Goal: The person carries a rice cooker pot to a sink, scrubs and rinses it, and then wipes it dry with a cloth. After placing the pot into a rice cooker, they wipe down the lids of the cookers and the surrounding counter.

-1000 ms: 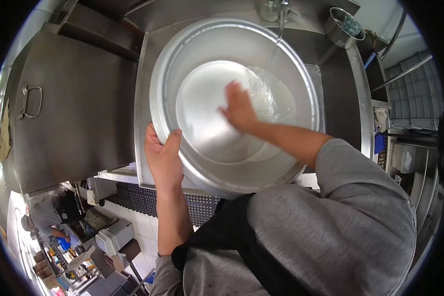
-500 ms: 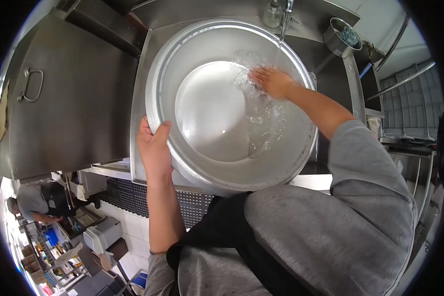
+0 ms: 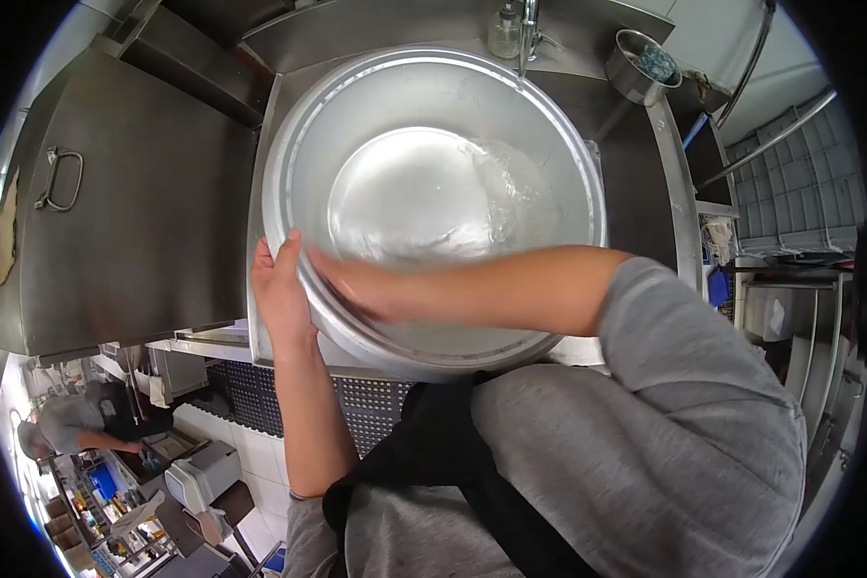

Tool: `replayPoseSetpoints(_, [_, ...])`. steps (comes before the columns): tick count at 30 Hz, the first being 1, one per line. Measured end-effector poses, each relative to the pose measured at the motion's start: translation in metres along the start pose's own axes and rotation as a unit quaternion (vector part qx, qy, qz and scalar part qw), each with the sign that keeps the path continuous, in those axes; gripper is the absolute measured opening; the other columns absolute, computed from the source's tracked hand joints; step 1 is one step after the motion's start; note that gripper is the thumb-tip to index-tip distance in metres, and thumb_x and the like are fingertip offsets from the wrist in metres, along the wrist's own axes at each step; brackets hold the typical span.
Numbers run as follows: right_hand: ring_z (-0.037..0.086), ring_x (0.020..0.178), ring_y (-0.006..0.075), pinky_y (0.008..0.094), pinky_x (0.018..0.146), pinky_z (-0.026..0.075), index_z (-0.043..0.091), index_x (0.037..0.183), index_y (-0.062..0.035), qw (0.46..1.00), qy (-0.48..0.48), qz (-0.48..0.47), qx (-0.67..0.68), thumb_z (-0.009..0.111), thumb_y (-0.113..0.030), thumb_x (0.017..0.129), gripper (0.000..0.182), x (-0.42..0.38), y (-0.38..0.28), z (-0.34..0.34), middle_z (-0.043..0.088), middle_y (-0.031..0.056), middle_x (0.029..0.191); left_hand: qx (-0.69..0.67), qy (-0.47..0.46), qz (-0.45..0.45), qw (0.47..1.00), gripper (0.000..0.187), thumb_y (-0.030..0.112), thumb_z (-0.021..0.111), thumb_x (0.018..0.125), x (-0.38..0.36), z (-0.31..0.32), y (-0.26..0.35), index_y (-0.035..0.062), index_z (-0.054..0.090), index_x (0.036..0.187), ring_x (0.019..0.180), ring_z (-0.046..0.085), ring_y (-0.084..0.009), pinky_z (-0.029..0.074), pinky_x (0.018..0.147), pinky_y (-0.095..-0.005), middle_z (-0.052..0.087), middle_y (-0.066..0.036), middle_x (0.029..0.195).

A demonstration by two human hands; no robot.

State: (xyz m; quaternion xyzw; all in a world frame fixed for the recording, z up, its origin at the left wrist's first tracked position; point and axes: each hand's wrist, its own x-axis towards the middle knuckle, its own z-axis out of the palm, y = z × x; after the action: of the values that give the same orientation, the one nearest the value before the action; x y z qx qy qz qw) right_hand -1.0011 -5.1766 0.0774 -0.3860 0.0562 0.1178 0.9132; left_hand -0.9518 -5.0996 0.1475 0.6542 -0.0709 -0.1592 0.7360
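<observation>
A large, round metal pot (image 3: pixel 308 154) stands tilted at the sink, its inside facing me. Some clear water (image 3: pixel 525 197) moves over its right inner side. With the thumb over the rim and the fingers outside, my left hand (image 3: pixel 279 294) grips the pot's left edge. My right hand (image 3: pixel 352 287) is inside, close to the near-left wall and just right of my left hand. Motion smears its fingers, so I cannot make out their shape or anything in them. My right forearm crosses over the lower part of the opening.
A tap (image 3: pixel 528 39) and a glass bottle (image 3: pixel 504 31) stand behind the pot. At back right, a small metal container (image 3: pixel 636 82) holds a bluish-green scrubber (image 3: pixel 657 63). A steel cabinet (image 3: pixel 144 222) is on the left. Another person (image 3: pixel 67 429) bends at lower left.
My right hand has swept from the water on the pot's far right side to the near-left wall. My left hand keeps its grip on the rim. The splashing has lessened.
</observation>
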Motion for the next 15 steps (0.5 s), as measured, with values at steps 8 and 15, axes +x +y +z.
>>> replayPoseSetpoints(8, [0.006, 0.145, 0.0299, 0.0354, 0.116, 0.009, 0.001, 0.150, -0.0042, 0.965, -0.009, -0.005, -0.263, 0.022, -0.068, 0.093, 0.088, -0.055, -0.017, 0.012, 0.005, 0.0192, 0.156, -0.031, -0.015, 0.003, 0.999, 0.017, 0.014, 0.056, 0.094, -0.008, 0.006, 0.004, 0.0005, 0.056, 0.105, 0.083, 0.060, -0.0107, 0.049, 0.074, -0.0249, 0.065, -0.009, 0.097])
replayPoseSetpoints(15, [0.032, 0.137, 0.0307, 0.0426, 0.113, 0.025, 0.043, 0.139, -0.0074, 0.377, -0.209, 0.498, -0.752, 0.037, -0.050, 0.095, 0.062, -0.150, -0.112, -0.183, 0.040, 0.0179, 0.144, -0.048, -0.057, -0.021, 0.997, 0.017, 0.013, 0.055, 0.095, -0.003, 0.012, 0.008, 0.0003, 0.056, 0.106, 0.085, 0.061, -0.0106, 0.049, 0.075, -0.0251, 0.065, -0.008, 0.100])
